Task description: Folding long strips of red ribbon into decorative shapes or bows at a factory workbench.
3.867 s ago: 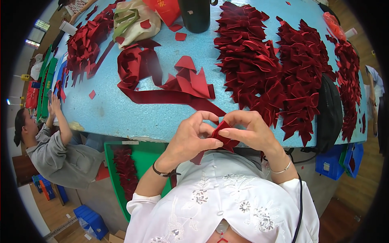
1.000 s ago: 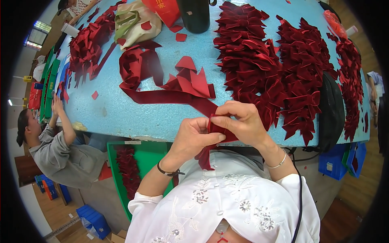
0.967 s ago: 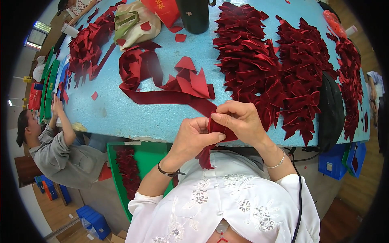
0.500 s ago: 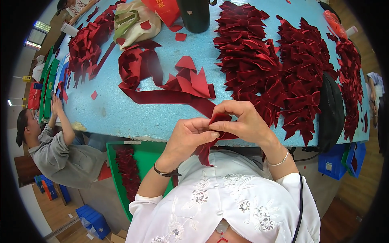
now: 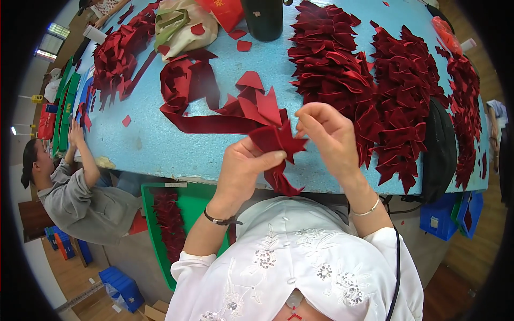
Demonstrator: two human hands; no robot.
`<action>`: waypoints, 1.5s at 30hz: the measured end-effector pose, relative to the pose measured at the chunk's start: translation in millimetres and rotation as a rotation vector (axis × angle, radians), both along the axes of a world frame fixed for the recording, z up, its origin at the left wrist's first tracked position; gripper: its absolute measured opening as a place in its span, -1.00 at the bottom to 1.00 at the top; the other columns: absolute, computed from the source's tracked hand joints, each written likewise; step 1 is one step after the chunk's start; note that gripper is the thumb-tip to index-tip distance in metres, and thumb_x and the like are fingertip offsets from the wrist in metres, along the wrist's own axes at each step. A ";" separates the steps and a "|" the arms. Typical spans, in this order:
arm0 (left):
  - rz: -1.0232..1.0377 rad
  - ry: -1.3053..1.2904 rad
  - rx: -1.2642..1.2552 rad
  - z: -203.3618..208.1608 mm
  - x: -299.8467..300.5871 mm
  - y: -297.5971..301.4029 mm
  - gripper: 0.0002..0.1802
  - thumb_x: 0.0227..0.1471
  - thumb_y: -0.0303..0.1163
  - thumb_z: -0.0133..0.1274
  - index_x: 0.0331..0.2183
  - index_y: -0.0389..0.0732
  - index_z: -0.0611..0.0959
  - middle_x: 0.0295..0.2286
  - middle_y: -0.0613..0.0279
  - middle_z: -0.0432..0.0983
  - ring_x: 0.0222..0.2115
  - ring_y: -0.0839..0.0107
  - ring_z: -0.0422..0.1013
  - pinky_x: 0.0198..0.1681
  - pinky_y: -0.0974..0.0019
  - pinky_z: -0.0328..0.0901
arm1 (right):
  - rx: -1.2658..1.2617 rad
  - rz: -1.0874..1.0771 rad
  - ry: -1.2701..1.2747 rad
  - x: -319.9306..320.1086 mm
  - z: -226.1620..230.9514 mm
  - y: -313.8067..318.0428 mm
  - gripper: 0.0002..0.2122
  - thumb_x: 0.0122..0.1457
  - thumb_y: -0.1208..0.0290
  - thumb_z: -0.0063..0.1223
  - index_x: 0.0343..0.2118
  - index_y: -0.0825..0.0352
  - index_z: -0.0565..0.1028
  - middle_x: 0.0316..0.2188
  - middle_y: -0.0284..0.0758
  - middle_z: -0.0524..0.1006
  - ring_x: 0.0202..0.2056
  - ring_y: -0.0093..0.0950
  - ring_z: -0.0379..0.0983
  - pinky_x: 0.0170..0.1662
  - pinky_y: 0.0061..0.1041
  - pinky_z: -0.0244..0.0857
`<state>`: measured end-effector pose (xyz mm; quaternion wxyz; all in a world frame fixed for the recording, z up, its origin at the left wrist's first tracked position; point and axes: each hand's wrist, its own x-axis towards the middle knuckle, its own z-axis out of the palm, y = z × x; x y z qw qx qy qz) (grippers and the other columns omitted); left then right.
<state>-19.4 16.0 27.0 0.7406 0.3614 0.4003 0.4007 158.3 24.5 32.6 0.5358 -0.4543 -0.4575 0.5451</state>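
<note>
Dark red velvet ribbon is gathered into a bow-like shape (image 5: 273, 140) above the table's near edge. My left hand (image 5: 239, 172) grips it at its near side, thumb laid over the fabric, and a tail hangs below the fingers. Just right of the bow, apart from it, my right hand (image 5: 334, 140) is raised with its fingertips drawn together; whatever they pinch, if anything, is too small to make out. Behind my left hand a long red ribbon strip (image 5: 214, 125) loops across the blue table (image 5: 144, 152), and folded red ribbon pieces (image 5: 262, 104) lie at its end.
Stacked red bows (image 5: 326, 53) form long rows on the right, beside a black bag (image 5: 440, 144). A black cup (image 5: 263, 21) and a cream cloth bag (image 5: 184, 32) stand farther back. Below the edge is a green bin (image 5: 198, 200). A co-worker (image 5: 88, 200) sits at left.
My right hand has come off the ribbon and risen up and right. My left hand keeps its grip, and the ribbon now shows as a spread bow with pointed ends.
</note>
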 end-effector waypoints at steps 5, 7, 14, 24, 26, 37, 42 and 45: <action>0.184 -0.123 -0.015 -4.9 -0.5 5.0 -0.69 -0.10 -0.60 0.18 -0.22 -0.33 0.57 -0.34 0.23 0.56 -0.34 0.49 0.46 -0.20 0.41 0.34 | 0.102 0.150 -0.126 5.7 -9.0 -21.4 -0.87 0.03 0.55 0.15 -0.35 0.45 0.49 -0.45 -0.43 0.50 -0.44 -0.71 0.36 -0.38 -0.70 0.26; 0.195 -0.217 -0.021 -7.0 3.7 6.5 -0.68 -0.08 -0.57 0.17 -0.20 -0.31 0.55 -0.30 0.21 0.55 -0.29 0.46 0.46 -0.16 0.38 0.33 | 0.141 0.228 -0.304 2.3 -9.9 -27.1 -0.87 0.02 0.56 0.16 -0.36 0.45 0.50 -0.45 -0.43 0.51 -0.43 -0.71 0.37 -0.36 -0.71 0.27; 0.069 -0.186 -0.172 -4.7 2.0 7.2 -0.64 -0.05 -0.60 0.11 -0.14 -0.29 0.49 -0.23 0.16 0.52 -0.24 0.37 0.46 -0.12 0.31 0.35 | -0.046 0.280 -0.146 17.0 -10.7 -20.4 -0.87 0.00 0.56 0.18 -0.37 0.46 0.52 -0.45 -0.41 0.51 -0.42 -0.68 0.39 -0.35 -0.72 0.25; 0.019 -0.185 -0.235 0.3 9.3 0.5 -0.69 -0.10 -0.57 0.17 -0.22 -0.23 0.52 -0.34 0.27 0.50 -0.31 0.47 0.44 -0.22 0.40 0.37 | -0.198 0.127 0.312 17.6 -11.9 -19.7 -0.88 0.04 0.55 0.16 -0.35 0.43 0.52 -0.47 -0.40 0.52 -0.42 -0.70 0.39 -0.39 -0.73 0.24; 0.102 -0.136 -0.159 -5.2 12.8 -1.2 -0.70 -0.10 -0.58 0.16 -0.24 -0.24 0.52 -0.34 0.28 0.50 -0.32 0.49 0.43 -0.23 0.42 0.36 | -0.153 0.009 0.308 13.4 -18.5 -22.6 -0.87 0.06 0.54 0.15 -0.33 0.43 0.52 -0.49 -0.41 0.51 -0.46 -0.71 0.38 -0.43 -0.74 0.24; 0.125 -0.177 -0.170 0.2 17.0 -4.8 -0.70 -0.10 -0.60 0.14 -0.23 -0.25 0.54 -0.35 0.31 0.49 -0.32 0.51 0.40 -0.21 0.43 0.30 | 0.093 -0.187 -0.039 3.8 -20.4 -22.8 -0.88 0.16 0.50 0.05 -0.29 0.43 0.50 -0.56 -0.43 0.49 -0.61 -0.75 0.33 -0.59 -0.73 0.21; 0.143 -0.185 -0.165 -1.9 11.3 -5.5 -0.71 -0.09 -0.60 0.13 -0.23 -0.25 0.54 -0.33 0.29 0.50 -0.30 0.50 0.41 -0.19 0.42 0.29 | -0.050 -0.101 0.083 13.5 -14.1 -21.2 -0.88 0.17 0.50 0.03 -0.30 0.45 0.50 -0.56 -0.43 0.49 -0.59 -0.74 0.35 -0.55 -0.73 0.26; 0.152 -0.193 -0.159 -5.6 10.7 -4.6 -0.72 -0.08 -0.60 0.12 -0.23 -0.26 0.55 -0.33 0.28 0.50 -0.29 0.49 0.41 -0.18 0.42 0.29 | -0.054 -0.172 0.109 11.6 -11.8 -19.9 -0.87 0.17 0.50 0.03 -0.29 0.45 0.49 -0.56 -0.43 0.49 -0.59 -0.74 0.35 -0.54 -0.74 0.26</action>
